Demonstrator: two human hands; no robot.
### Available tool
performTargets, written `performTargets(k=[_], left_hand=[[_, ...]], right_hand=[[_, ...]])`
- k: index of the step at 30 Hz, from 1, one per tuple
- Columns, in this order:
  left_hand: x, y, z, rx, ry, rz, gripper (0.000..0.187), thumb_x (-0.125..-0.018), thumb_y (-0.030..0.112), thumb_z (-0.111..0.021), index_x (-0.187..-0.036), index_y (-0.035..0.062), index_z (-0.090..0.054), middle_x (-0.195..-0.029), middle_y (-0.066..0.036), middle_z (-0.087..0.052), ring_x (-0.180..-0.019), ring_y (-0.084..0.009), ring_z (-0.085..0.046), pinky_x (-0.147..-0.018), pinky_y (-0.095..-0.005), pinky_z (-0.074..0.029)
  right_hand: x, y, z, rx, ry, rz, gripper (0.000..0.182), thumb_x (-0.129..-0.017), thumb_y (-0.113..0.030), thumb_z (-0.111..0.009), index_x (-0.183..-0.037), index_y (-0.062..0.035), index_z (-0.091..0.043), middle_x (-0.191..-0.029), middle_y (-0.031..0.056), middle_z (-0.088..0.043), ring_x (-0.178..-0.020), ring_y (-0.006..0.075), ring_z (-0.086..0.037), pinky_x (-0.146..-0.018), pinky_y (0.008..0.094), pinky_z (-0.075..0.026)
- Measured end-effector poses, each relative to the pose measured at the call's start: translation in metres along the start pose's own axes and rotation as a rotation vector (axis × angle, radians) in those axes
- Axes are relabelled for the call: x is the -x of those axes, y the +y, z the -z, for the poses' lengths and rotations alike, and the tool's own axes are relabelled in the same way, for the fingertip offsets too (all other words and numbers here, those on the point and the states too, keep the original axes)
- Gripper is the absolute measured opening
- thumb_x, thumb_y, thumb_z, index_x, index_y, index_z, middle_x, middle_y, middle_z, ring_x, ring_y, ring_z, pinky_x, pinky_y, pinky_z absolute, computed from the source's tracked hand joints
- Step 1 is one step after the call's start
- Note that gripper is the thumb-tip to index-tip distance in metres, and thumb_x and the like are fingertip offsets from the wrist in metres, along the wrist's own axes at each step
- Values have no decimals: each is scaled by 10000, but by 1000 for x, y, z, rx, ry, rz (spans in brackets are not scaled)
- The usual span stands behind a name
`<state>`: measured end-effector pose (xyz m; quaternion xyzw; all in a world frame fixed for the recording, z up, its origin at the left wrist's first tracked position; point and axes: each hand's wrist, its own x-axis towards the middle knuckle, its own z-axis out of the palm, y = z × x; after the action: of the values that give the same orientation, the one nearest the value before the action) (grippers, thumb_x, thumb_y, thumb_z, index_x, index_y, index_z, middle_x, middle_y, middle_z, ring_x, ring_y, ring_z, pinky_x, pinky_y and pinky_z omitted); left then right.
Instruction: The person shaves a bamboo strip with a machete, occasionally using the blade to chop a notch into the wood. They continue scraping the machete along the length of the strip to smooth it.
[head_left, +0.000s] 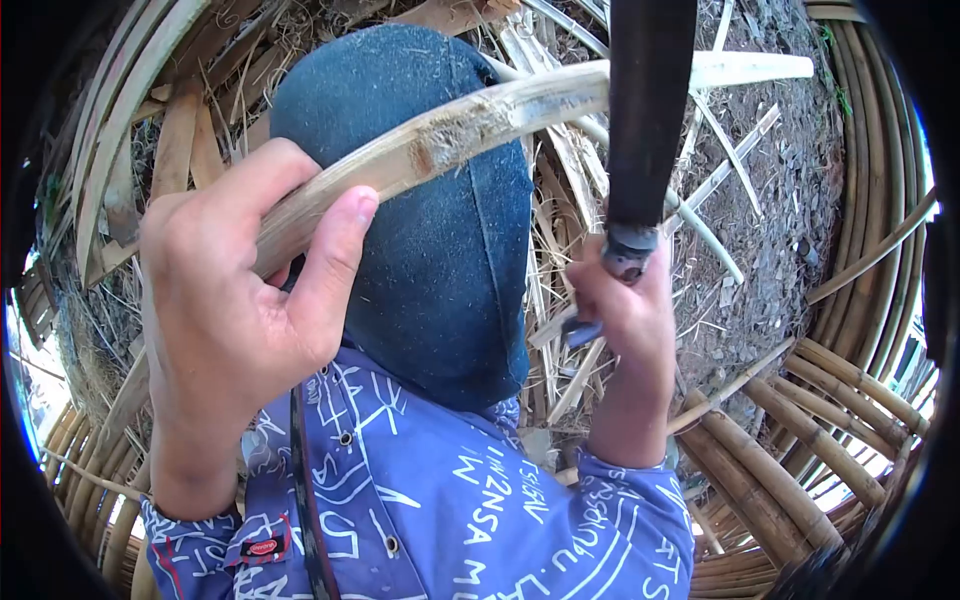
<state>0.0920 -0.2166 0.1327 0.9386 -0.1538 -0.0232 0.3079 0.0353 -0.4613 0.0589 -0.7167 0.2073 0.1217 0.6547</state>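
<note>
A split bamboo strip with a rough node slants up from the left, across my raised knee in dark denim. Its near end is gripped by my left hand, thumb along the inner face and fingers wrapped around the outside. On the right, my right hand is closed round the handle of a machete. The wide dark blade points up and crosses in front of the strip's far part, hiding a piece of it; the strip's pale tip shows beyond.
Bamboo shavings and offcuts litter the soil ground. Long bent strips curve along the left. Bamboo poles line the right side, and a slatted bamboo structure stands at the lower right.
</note>
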Motion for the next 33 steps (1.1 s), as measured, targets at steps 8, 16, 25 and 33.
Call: performTargets(k=[8, 16, 25, 33], left_hand=[[-1, -3, 1, -3, 19, -48, 223, -801, 185, -698, -685, 55, -558, -507, -107, -525, -427, -264, -548, -423, -352, -416], [6, -4, 21, -106, 158, -262, 225, -801, 205, -706, -754, 55, -544, -619, -75, -549, -557, -251, -572, -479, -368, -429], [15, 4, 66, -103, 306, -300, 184, -782, 161, -721, -796, 61, -568, -648, -73, -538, -565, -261, -568, -485, -370, -434], [19, 12, 101, -276, 382, -373, 176, -791, 177, -718, -806, 71, -579, -659, -55, -534, -565, -228, -580, -481, -348, -448]], right_hand=[[4, -14, -3, -439, 197, 5, 238, -701, 75, -543, -899, -19, -449, -549, 24, -457, -365, 107, -426, -341, 244, -360], [22, -13, -20, -557, 232, 161, 260, -707, 66, -531, -919, -35, -419, -539, 43, -449, -357, 129, -432, -347, 258, -381], [0, -82, -69, -825, 83, 550, 243, -854, -57, -642, -919, -63, -408, -861, 171, -609, -428, 99, -512, -392, 251, -454], [-7, -134, -108, -1164, -81, 535, 240, -886, -122, -610, -1067, -16, -492, -873, 133, -606, -458, 100, -463, -412, 248, -415]])
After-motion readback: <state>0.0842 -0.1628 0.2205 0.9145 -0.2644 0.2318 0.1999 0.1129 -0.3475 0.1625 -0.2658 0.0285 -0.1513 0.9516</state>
